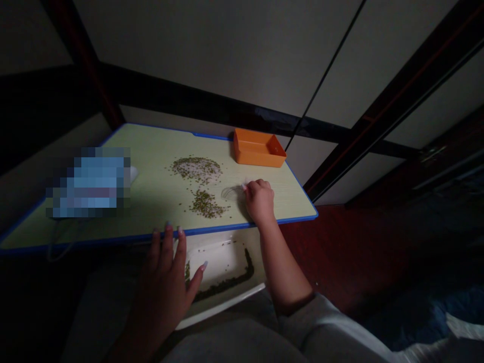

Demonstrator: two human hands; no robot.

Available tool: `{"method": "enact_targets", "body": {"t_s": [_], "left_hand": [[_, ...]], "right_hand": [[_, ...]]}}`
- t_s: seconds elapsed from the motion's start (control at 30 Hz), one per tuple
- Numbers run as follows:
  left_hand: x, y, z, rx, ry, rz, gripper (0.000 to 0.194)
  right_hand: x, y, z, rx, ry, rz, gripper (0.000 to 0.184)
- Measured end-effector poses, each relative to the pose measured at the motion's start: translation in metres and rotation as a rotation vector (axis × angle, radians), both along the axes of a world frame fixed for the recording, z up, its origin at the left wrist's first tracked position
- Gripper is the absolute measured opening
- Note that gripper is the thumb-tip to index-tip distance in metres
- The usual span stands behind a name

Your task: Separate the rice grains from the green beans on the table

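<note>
the right hand (260,199) is gripping a clear thing (231,191), just beside the small green grains (206,204); the left hand (166,275) is open, near the table (147,201) edge.

Looking at the yellow worktop (151,146), there's a decent open lane between the loose grains (200,169) and the blurred-out blue thing (96,181), and another bare patch right of the right hand (260,199), running up to the blue edge. The orange box (260,154) kinda walls off the far right part with its raised sides, and the wall panels (227,55) close in right behind. Down at the near edge, the white tray (223,254) sits lower, with the left hand (166,272) blocking its left side.
</note>
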State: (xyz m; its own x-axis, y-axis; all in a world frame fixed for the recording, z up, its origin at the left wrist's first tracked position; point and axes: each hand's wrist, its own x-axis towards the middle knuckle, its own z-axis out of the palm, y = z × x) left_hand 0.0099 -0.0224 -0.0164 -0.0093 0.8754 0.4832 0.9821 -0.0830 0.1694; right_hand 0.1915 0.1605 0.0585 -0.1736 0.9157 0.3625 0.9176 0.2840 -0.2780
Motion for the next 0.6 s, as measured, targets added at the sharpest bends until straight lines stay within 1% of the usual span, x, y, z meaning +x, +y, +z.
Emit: {"method": "enact_targets", "body": {"t_s": [0.17,0.37,0.5,0.6], "left_hand": [[0.005,-0.003,0.006,-0.095,0.032,0.097,0.071],[0.007,-0.004,0.006,-0.119,0.026,0.117,0.071],[0.008,-0.003,0.007,-0.110,0.030,0.120,0.071],[0.008,-0.003,0.008,-0.106,0.033,0.118,0.070]], "right_hand": [[0.007,-0.010,0.000,-0.013,0.035,0.016,0.021],[0.013,-0.024,-0.004,-0.005,0.078,0.010,0.020],[0.015,-0.026,-0.005,0.036,0.130,-0.019,0.025],[0.018,-0.026,-0.004,0.046,0.123,-0.024,0.024]]}}
